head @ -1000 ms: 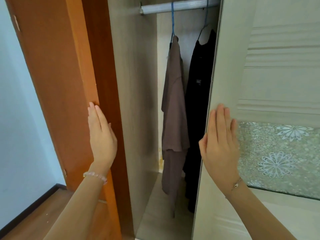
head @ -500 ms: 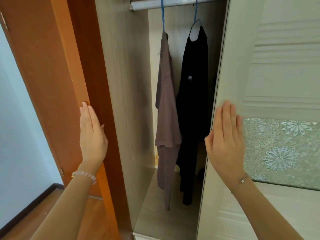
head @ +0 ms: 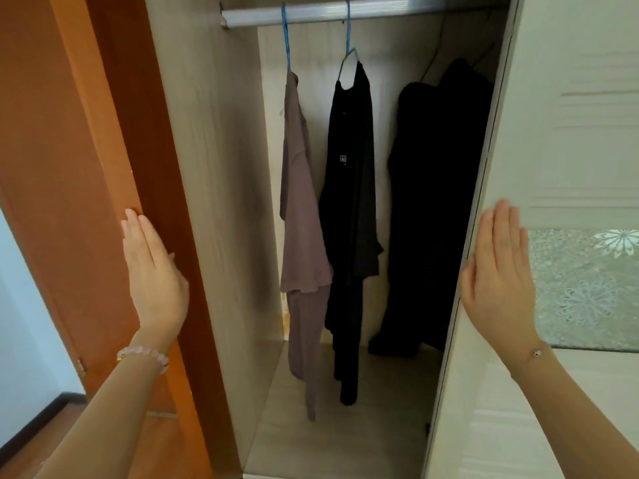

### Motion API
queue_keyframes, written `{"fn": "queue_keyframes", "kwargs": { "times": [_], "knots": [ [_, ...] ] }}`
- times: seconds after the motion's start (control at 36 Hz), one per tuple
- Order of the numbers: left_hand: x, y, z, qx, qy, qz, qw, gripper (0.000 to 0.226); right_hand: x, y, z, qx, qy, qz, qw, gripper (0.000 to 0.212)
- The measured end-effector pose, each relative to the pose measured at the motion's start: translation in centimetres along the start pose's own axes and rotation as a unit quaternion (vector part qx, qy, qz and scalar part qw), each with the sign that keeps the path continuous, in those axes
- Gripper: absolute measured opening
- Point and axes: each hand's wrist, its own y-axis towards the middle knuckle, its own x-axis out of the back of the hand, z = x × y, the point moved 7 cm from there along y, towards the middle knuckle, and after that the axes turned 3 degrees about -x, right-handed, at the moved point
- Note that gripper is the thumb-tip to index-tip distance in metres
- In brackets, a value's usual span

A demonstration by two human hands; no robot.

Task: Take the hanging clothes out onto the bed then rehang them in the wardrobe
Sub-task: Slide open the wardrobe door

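Wardrobe opening, head view. The right hand [head: 498,271] lies flat on the edge of the pale sliding door [head: 570,133]. Its fingers [head: 505,223] are straight and together, gripping nothing, a placement suited to pushing the panel sideways for access. The left hand [head: 152,271] rests flat on the orange wooden panel [head: 131,133] beside the wardrobe, fingers [head: 138,229] likewise straight, together and empty, probably as a brace. The clothes hang untouched from the rail [head: 380,10]. A mauve shirt [head: 301,219] and a black shirt [head: 352,202] are on blue hangers [head: 286,39], and darker garments [head: 432,202] hang further right in shadow. The bed is out of view, and no garment has been removed yet.
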Motion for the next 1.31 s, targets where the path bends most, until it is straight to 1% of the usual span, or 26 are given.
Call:
{"fn": "queue_keyframes", "kwargs": {
  "times": [0.11,0.22,0.31,0.42,0.5,0.58,0.67,0.72,0.78,0.83,0.89,0.92,0.94,0.97,1.0,1.06,1.11,1.19,1.22,1.31],
  "knots": [
    [0.0,-0.1,-0.3,-0.004,0.002,-0.001,1.000,0.062,0.4,-0.2,-2.1,-0.023,-0.011,0.011,1.000,0.058],
    [0.3,-0.3,-1.5,-0.018,0.010,0.010,1.000,0.072,0.7,-0.4,-3.8,-0.045,-0.015,0.011,0.999,0.059],
    [0.0,-0.7,-3.6,-0.055,0.009,0.027,0.998,0.067,0.9,-0.6,-5.0,-0.055,-0.013,0.011,0.998,0.059],
    [-1.3,-1.4,-7.1,-0.074,-0.012,0.065,0.995,0.063,1.2,-0.7,-6.4,-0.068,-0.011,0.016,0.998,0.059],
    [-2.1,-2.3,-10.7,-0.091,-0.053,0.081,0.991,0.061,1.3,-0.7,-7.3,-0.073,-0.003,0.018,0.997,0.059],
    [-2.8,-3.8,-15.5,-0.110,-0.147,0.079,0.980,0.049,1.6,-0.8,-8.1,-0.070,0.001,0.017,0.997,0.058],
    [-4.0,-6.4,-22.2,-0.147,-0.276,0.102,0.944,0.038,1.9,-0.8,-8.9,-0.075,0.008,0.020,0.997,0.061],
    [-5.2,-8.7,-27.1,-0.154,-0.355,0.163,0.907,0.037,2.0,-0.8,-9.4,-0.078,0.013,0.024,0.997,0.062],
    [-6.9,-11.4,-31.6,-0.140,-0.426,0.251,0.858,0.042,2.1,-0.8,-9.7,-0.075,0.017,0.029,0.997,0.061],
    [-8.3,-14.3,-35.8,-0.127,-0.475,0.341,0.802,0.054,2.3,-0.8,-10.1,-0.072,0.021,0.034,0.997,0.060],
    [-9.4,-16.8,-39.2,-0.117,-0.510,0.415,0.744,0.077,2.3,-0.8,-10.3,-0.070,0.017,0.040,0.997,0.061],
    [-9.9,-17.8,-40.7,-0.113,-0.518,0.438,0.726,0.086,2.3,-0.8,-10.5,-0.068,0.015,0.043,0.997,0.061],
    [-10.3,-18.6,-41.9,-0.108,-0.526,0.452,0.712,0.087,2.3,-0.8,-10.5,-0.067,0.015,0.047,0.997,0.060],
    [-10.7,-19.1,-42.9,-0.098,-0.538,0.458,0.701,0.081,2.3,-0.8,-10.6,-0.067,0.017,0.050,0.996,0.060],
    [-11.1,-19.5,-43.6,-0.081,-0.552,0.455,0.694,0.069,2.3,-0.8,-10.7,-0.068,0.020,0.052,0.996,0.059],
    [-11.9,-19.7,-44.3,-0.043,-0.576,0.432,0.693,0.052,2.4,-0.8,-10.9,-0.067,0.027,0.049,0.996,0.056],
    [-12.3,-19.8,-44.6,-0.022,-0.591,0.419,0.689,0.051,2.4,-0.8,-11.1,-0.064,0.028,0.046,0.996,0.055],
    [-12.4,-19.9,-45.2,-0.007,-0.617,0.412,0.670,0.067,2.4,-0.8,-11.9,-0.067,0.023,0.043,0.997,0.055],
    [-12.4,-20.0,-45.6,-0.004,-0.623,0.413,0.665,0.066,2.5,-0.9,-12.2,-0.069,0.020,0.044,0.996,0.056],
    [-12.5,-20.2,-47.1,-0.001,-0.630,0.419,0.654,0.044,2.7,-1.1,-13.6,-0.078,0.012,0.047,0.996,0.056]
  ]
}}
